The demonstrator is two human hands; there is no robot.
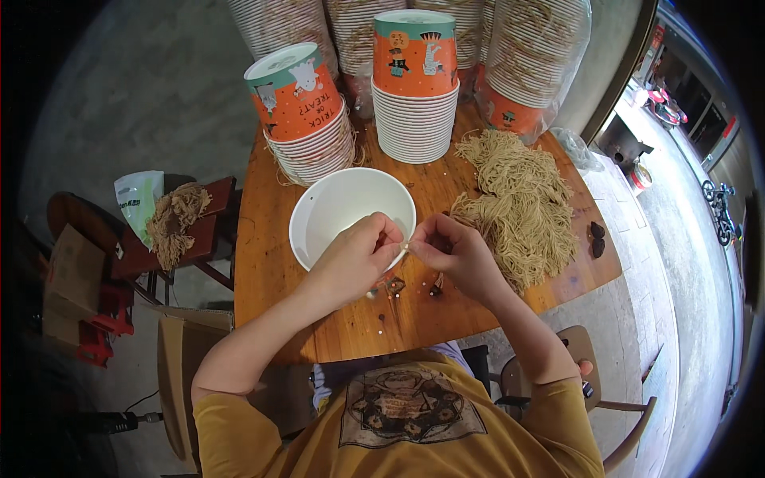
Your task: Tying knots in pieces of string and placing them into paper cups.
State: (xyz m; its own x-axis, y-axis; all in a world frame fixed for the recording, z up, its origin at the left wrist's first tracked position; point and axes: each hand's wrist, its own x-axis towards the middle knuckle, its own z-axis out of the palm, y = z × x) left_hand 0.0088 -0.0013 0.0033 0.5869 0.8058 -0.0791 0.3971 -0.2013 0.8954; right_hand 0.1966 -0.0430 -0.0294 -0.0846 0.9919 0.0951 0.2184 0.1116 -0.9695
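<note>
A white-lined paper bucket (339,179) stands on the wooden table in front of me with its mouth up. My left hand (365,253) lies across its near right rim, thumb and fingers pinched together. Just beside that rim my right hand (453,248) is also in a pinch, its fingertips nearly meeting those of the left. A small pale bit, perhaps a cord end, shows between the two pinches; it is too small to make out fully. Right of the bucket lies a heap of tan twine strands (518,207), close to my right hand.
Two stacks of orange and green printed paper buckets, a left stack (299,95) and a middle stack (414,80), stand upside down at the back. Plastic-wrapped stacks (530,56) rise behind. Dark lumps (597,239) lie at the table's right edge. A bench (199,231) with more twine stands left.
</note>
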